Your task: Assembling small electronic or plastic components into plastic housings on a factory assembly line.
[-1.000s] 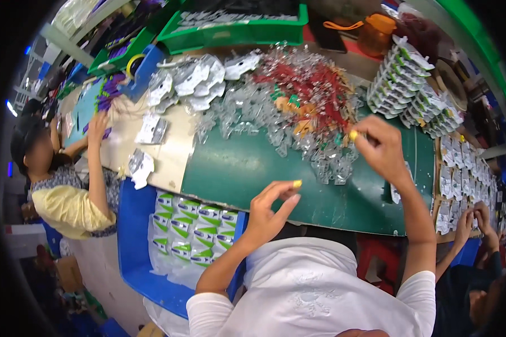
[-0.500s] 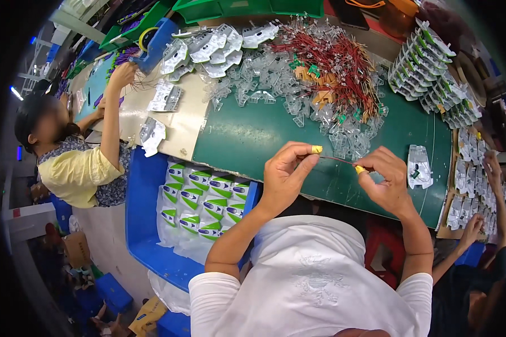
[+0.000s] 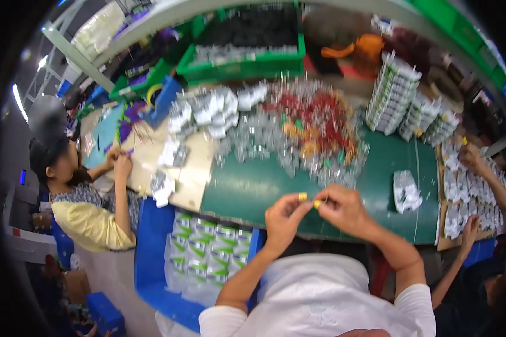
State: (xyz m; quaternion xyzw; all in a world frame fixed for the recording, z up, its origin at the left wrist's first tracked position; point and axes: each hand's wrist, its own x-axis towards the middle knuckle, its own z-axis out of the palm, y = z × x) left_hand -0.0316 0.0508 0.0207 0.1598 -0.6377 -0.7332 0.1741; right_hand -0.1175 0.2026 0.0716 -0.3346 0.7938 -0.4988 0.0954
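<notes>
Over the front edge of the green tabletop [image 3: 242, 194], my left hand [image 3: 282, 223] and my right hand [image 3: 344, 211] come close together, thumb and forefinger of each pinched. Yellow wraps cover some fingertips. A thin red wire ran between them a moment earlier; blur and fingers mostly hide it now. Beyond my hands lies a heap of red wires [image 3: 334, 121] mixed with orange and green bits. Clear plastic parts [image 3: 247, 140] spread around that heap. To the right of my right hand sits a single white-and-grey housing [image 3: 406, 192].
A blue bin [image 3: 150, 247] at left holds white-and-green pieces. Stacked housings [image 3: 392, 98] stand far right; more housings [image 3: 213, 109] lie far left. A green crate [image 3: 242, 59] stands at the back. Co-workers' hands [image 3: 118, 160] work at left, and another person's hand [image 3: 472, 158] at right.
My right hand has moved left, right up to my left hand, closing the gap the wire spanned. The view has tilted up, revealing the green crate. The co-worker at left has lowered a raised hand.
</notes>
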